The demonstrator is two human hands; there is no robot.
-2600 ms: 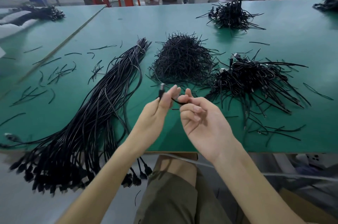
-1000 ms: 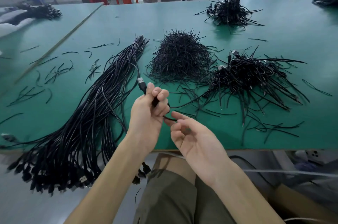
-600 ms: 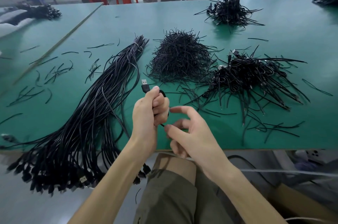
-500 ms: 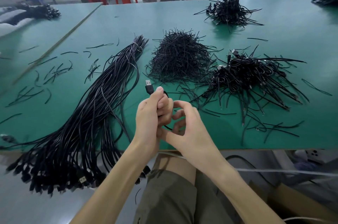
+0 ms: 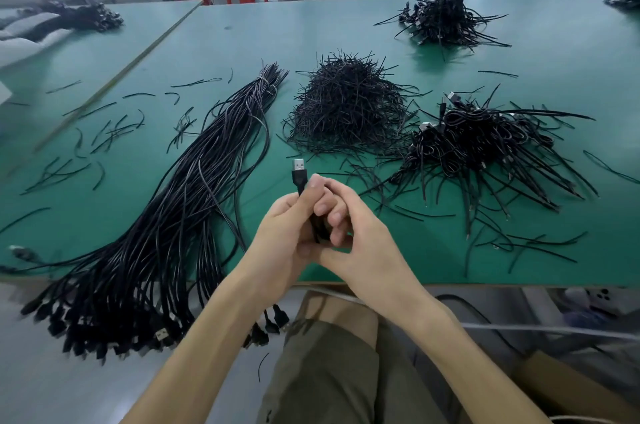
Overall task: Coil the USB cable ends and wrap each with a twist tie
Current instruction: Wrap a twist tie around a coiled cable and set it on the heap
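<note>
USB cable sits between both hands above the near edge of the desk. Its metal plug stands upright just over the left thumb, and a short dark stretch of cord shows in the gap between the palms. Half a second ago the right hand was held slightly apart, thumb and forefinger rounded beside the left fist. Now it has closed in, and its fingers curl over the cord and press against the left hand, whose own fingers are wrapped round the cable below the plug.

That reads as the loop being gathered tight, so coiling of this end looks nearly done. Whether a tie is already in the grip I cannot tell, since the hands hide it.

The heap of loose twist ties lies well beyond the hands. The long bundle of uncoiled cables lies to the left, and a pile of tied cables to the right.
</note>
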